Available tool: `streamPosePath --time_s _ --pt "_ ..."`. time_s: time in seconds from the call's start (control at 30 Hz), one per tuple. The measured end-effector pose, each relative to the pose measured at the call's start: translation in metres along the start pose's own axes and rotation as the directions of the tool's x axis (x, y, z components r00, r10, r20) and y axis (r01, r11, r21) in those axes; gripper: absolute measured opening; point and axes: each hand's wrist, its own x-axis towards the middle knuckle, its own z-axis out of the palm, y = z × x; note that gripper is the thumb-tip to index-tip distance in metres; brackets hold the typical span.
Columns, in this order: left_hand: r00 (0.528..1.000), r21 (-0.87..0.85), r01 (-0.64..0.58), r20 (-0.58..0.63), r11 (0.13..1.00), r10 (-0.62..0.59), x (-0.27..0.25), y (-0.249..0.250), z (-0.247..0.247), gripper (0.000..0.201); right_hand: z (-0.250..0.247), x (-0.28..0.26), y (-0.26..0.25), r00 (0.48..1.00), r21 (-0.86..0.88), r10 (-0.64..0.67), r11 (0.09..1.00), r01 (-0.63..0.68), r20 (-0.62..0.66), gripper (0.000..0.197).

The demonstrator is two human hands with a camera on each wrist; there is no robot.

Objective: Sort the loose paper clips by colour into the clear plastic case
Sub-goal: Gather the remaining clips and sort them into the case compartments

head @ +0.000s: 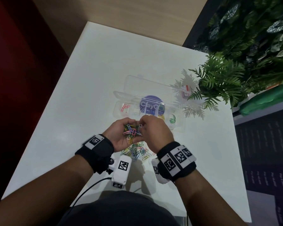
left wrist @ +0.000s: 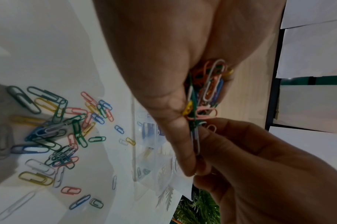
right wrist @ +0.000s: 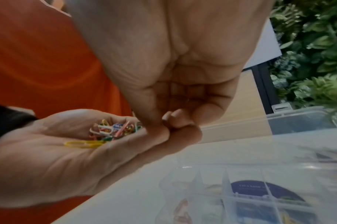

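My left hand (head: 121, 137) is cupped palm-up above the table and holds a bunch of mixed-colour paper clips (head: 130, 130). My right hand (head: 153, 134) meets it from the right, and its thumb and fingertips pinch a white clip (head: 140, 127) at the edge of that bunch. The left wrist view shows that white clip (left wrist: 196, 141) caught between the right fingers (left wrist: 231, 148). More loose clips (head: 137, 151) lie in a pile under both hands. The clear plastic case (head: 119, 111) lies open just beyond, with pink clips (head: 125, 107) at its left end and yellow (head: 162, 117) and green clips (head: 172, 120) at its right.
A potted fern (head: 219, 80) stands at the table's right edge and overhangs the case's right end. A small box (head: 186, 91) sits beside it. A black cable (head: 91, 186) runs along the near edge. The white table (head: 88, 79) drops off at left and right.
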Motion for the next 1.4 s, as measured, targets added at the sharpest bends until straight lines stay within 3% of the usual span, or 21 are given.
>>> streamPosePath --time_s 0.1,0.23,0.37,0.43,0.53,0.63,0.83,0.87,0.97,1.27,1.4 --pt "1.000 0.007 0.009 0.005 1.000 -0.009 -0.002 0.001 0.002 0.042 -0.004 0.003 0.007 1.000 0.115 0.024 0.993 -0.025 0.011 0.001" --pt "1.000 -0.038 0.023 -0.008 0.999 -0.023 -0.001 0.004 0.001 0.049 -0.015 0.000 0.021 0.999 0.243 0.044 0.969 -0.037 -0.025 0.013" --pt "1.000 -0.060 -0.002 0.013 0.998 0.003 -0.001 0.006 0.003 0.045 -0.008 -0.007 0.017 0.998 0.292 -0.010 0.956 0.030 -0.068 0.013" --pt "0.999 -0.039 -0.023 0.031 0.999 0.024 0.000 0.005 0.004 0.051 0.001 -0.008 0.015 0.997 0.272 -0.051 0.960 0.066 -0.062 0.011" --pt "0.999 -0.021 -0.040 0.032 0.999 0.040 0.001 0.004 0.003 0.053 0.009 -0.009 0.013 0.994 0.141 -0.094 0.985 0.100 -0.049 0.034" --pt "0.999 -0.027 -0.037 0.019 0.999 0.038 0.004 0.004 -0.001 0.050 0.011 -0.009 0.012 0.992 0.070 -0.117 0.990 0.119 -0.040 0.034" --pt "0.998 -0.061 -0.022 0.050 0.998 0.025 0.001 0.005 0.001 0.047 0.006 -0.010 0.016 0.991 0.146 -0.131 0.980 0.135 -0.036 0.028" --pt "0.998 -0.082 -0.013 0.059 0.997 0.018 0.001 0.006 0.001 0.045 0.004 -0.010 0.018 0.991 0.179 -0.125 0.975 0.132 -0.051 0.022" --pt "0.999 -0.120 -0.008 0.044 0.993 0.013 0.001 0.009 -0.001 0.045 0.002 -0.008 0.024 0.991 0.264 -0.070 0.960 0.098 -0.112 0.029" --pt "1.000 -0.099 -0.010 -0.001 0.995 0.010 0.005 0.018 -0.012 0.038 0.006 0.012 0.034 0.994 0.467 0.038 0.884 0.012 -0.099 0.011" --pt "0.999 -0.096 -0.025 -0.042 0.995 0.021 0.005 0.025 -0.024 0.038 0.007 0.039 0.045 0.985 0.457 0.139 0.886 -0.076 -0.105 0.015"
